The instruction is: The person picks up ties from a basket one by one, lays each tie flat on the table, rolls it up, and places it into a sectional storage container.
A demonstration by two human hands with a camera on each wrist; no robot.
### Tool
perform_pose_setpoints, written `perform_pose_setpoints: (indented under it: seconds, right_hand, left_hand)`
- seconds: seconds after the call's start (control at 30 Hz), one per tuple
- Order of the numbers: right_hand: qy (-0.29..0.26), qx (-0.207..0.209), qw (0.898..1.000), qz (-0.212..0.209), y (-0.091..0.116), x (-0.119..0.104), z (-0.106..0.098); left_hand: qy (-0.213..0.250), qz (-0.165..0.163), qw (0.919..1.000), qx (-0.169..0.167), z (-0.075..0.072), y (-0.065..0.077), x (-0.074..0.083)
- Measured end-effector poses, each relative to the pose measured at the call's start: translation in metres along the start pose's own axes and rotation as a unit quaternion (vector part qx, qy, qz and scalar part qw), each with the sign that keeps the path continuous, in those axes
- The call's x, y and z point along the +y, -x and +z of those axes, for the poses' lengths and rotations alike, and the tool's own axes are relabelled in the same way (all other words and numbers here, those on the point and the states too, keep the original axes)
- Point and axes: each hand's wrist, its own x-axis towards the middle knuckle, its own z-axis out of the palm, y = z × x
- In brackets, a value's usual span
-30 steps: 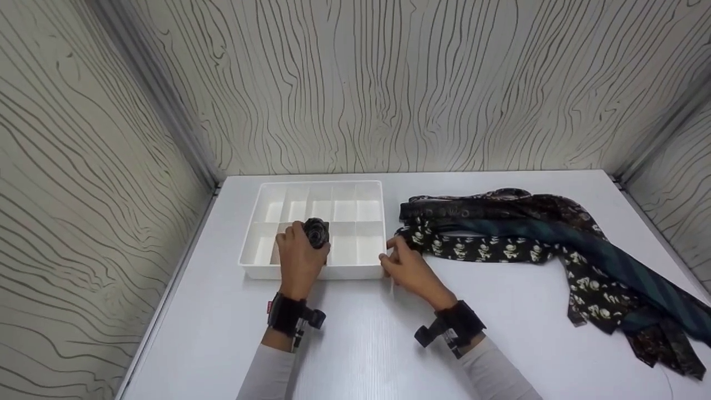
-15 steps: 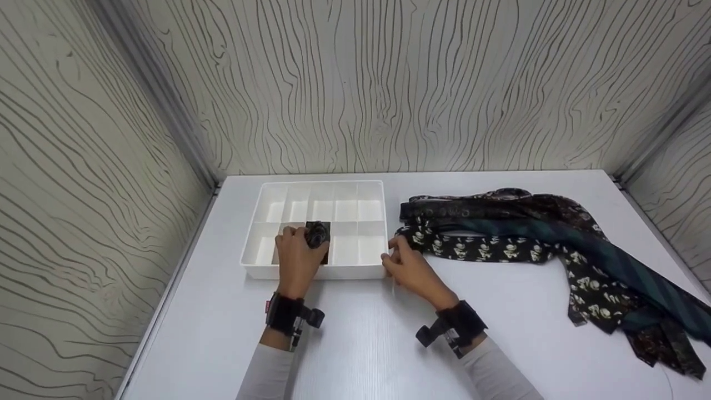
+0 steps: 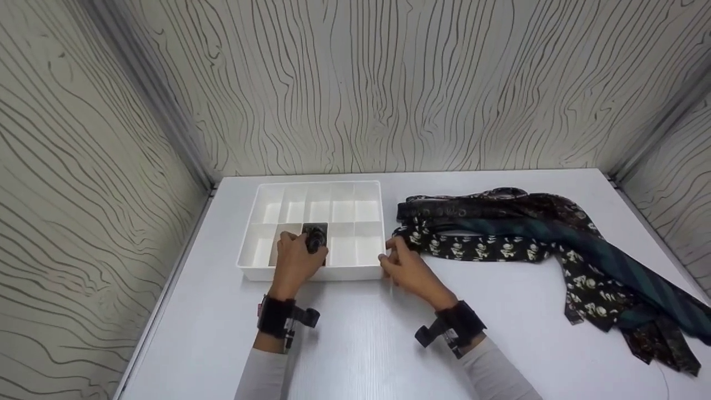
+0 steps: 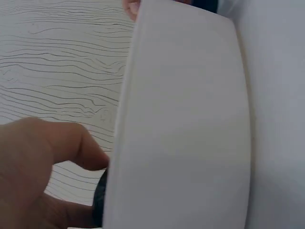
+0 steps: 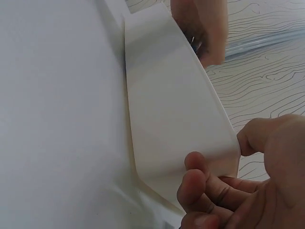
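My left hand (image 3: 298, 261) pinches a dark rolled-up necktie (image 3: 316, 237), which sits down in the middle front compartment of a white divided tray (image 3: 314, 273). In the left wrist view, the thumb and a finger stand on either side of the dark roll (image 4: 98, 199), most of it hidden behind the tray wall. At the tray's front right corner, my right hand (image 3: 412, 270) grips the wall; the right wrist view has the thumb by the rim and curled fingers against the outside of the tray (image 5: 176, 95).
Right of the tray lie several unrolled neckties: a black floral one (image 3: 483, 248), a dark green striped one (image 3: 616, 258) and a dark brown patterned one (image 3: 561, 206). The white table (image 3: 355, 339) meets a wood-grain-patterned wall (image 3: 344, 83) behind. A brownish tone shows in the compartment beside the roll.
The rolled necktie has sunk from above the tray's dividers into its compartment, and my left hand has moved down slightly with it. My right hand stays at the tray corner.
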Motion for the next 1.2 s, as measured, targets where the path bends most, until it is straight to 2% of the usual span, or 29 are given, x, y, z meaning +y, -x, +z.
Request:
perform_pose_setpoints:
  seconds: [0.1, 0.23, 0.33, 0.43, 0.5, 0.57, 0.67, 0.73, 0.87, 0.97, 1.07, 1.2]
  right_hand:
    - [0.001, -0.008, 1.0, -0.006, 0.001, 0.0, -0.001]
    - [0.008, -0.002, 1.0, -0.015, 0.003, 0.002, -0.005]
    - [0.027, 0.053, 0.998, -0.026, 0.003, 0.005, -0.009]
    - [0.075, 0.128, 0.988, -0.031, 0.001, 0.011, -0.014]
    - [0.106, 0.161, 0.981, -0.024, 0.0, 0.016, -0.019]
    - [0.139, 0.169, 0.976, -0.016, -0.001, 0.021, -0.024]
    - [0.172, 0.171, 0.97, -0.014, -0.002, 0.028, -0.029]
    - [0.192, 0.177, 0.965, -0.02, -0.001, 0.032, -0.032]
    - [0.215, 0.211, 0.953, -0.044, 0.002, 0.036, -0.034]
    - [0.217, 0.234, 0.946, -0.063, 0.005, 0.036, -0.036]
    - [0.201, 0.247, 0.944, -0.086, 0.009, 0.034, -0.036]
    - [0.17, 0.234, 0.95, -0.115, 0.017, 0.028, -0.034]
  left_hand:
    - [0.007, -0.015, 0.9992, -0.035, -0.007, -0.001, 0.0]
    - [-0.017, -0.02, 0.998, -0.057, -0.012, -0.002, 0.0]
    - [-0.013, -0.013, 0.9983, -0.055, -0.014, 0.0, -0.004]
    - [0.022, 0.001, 0.9992, -0.032, -0.013, 0.003, -0.009]
    - [0.052, 0.022, 0.9984, -0.003, -0.01, 0.007, -0.011]
    - [0.085, 0.054, 0.9946, 0.027, -0.007, 0.011, -0.012]
    - [0.13, 0.117, 0.9827, 0.06, -0.001, 0.018, -0.009]
    - [0.154, 0.156, 0.9734, 0.064, 0.004, 0.023, -0.005]
    - [0.175, 0.21, 0.961, 0.043, 0.016, 0.034, 0.006]
    - [0.168, 0.227, 0.9593, 0.012, 0.027, 0.042, 0.015]
    - [0.149, 0.247, 0.9573, -0.012, 0.037, 0.05, 0.022]
    - [0.125, 0.271, 0.9541, -0.025, 0.05, 0.058, 0.029]
